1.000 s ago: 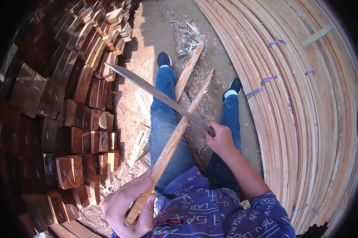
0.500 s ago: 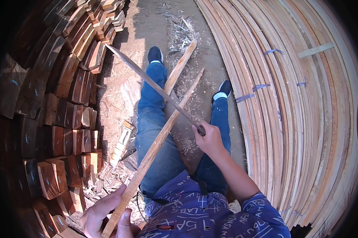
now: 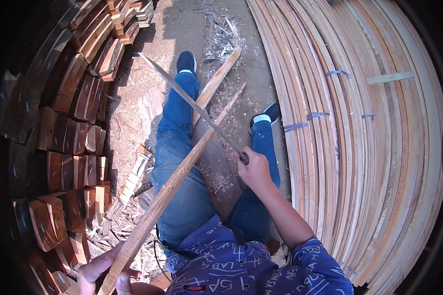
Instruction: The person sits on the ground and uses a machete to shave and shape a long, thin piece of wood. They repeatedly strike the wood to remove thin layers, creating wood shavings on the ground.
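My left hand (image 3: 95, 270) is closed round the near end of a long, slim wooden stick (image 3: 168, 189). The stick slants away from me over my left thigh and narrows to a point between my lower legs. Its pale surface looks rough and shaved. In my right hand (image 3: 258, 169) is the dark handle of a long, narrow machete (image 3: 175, 85). The blade points forward and left, crossing over the stick's far part; whether the edge touches the wood I cannot tell. Beyond the crossing, a second piece of wood (image 3: 218, 80) lies slanted between my feet.
Stacked reddish-brown timber blocks (image 3: 47, 223) line my left side. On my right lie long pale boards (image 3: 324, 172) with purple ties (image 3: 318, 115) and a short crosspiece (image 3: 391, 77). Wood shavings (image 3: 223, 42) heap ahead; bark and chips (image 3: 130, 226) litter the ground at left.
The whole view has shifted a little. My left hand and the stick's near end sit farther left. The machete's tip has swung slightly right, and both hands keep their holds.
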A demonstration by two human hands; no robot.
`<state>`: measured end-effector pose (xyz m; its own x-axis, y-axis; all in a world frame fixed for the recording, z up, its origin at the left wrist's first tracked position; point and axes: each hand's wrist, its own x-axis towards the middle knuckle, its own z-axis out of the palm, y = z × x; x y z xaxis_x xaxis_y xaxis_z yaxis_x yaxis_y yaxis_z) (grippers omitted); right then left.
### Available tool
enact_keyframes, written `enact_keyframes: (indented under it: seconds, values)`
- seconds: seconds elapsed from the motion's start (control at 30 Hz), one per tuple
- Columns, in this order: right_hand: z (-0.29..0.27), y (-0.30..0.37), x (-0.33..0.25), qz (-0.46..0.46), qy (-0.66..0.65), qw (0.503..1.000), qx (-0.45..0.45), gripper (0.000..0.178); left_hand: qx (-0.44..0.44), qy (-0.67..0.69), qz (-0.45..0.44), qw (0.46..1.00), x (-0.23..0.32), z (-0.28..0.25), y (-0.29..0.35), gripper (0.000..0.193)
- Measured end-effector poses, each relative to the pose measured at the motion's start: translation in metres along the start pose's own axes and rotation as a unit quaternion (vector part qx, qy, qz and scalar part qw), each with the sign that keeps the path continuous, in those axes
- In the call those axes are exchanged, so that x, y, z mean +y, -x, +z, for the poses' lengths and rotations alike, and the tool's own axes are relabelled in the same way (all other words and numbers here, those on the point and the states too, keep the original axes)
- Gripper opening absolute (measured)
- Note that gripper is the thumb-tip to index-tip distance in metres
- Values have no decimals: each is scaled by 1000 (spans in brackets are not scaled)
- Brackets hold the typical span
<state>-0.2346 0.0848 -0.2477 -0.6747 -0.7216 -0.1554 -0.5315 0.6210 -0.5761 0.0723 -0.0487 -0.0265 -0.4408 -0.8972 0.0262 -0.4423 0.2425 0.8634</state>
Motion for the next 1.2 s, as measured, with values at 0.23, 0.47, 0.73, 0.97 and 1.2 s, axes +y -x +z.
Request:
enact_keyframes:
  seconds: [0.23,0.47,0.73,0.97,1.2]
  values:
    - [32,-73,88,152,130,979,-32,23,-248,289,-453,806,-52,-58,-26,49]
    - [-2,-9,224,265,46,962,45,29,-33,32,-179,983,0,-7,-8,43]
    - [3,15,74,165,-170,968,85,30,29,-40,-34,998,9,-10,-14,38]
    - [35,4,-4,-12,-140,990,22,21,61,41,-48,996,31,13,-1,32]
    - [35,13,33,25,-65,996,51,24,45,103,-75,991,27,30,22,17]
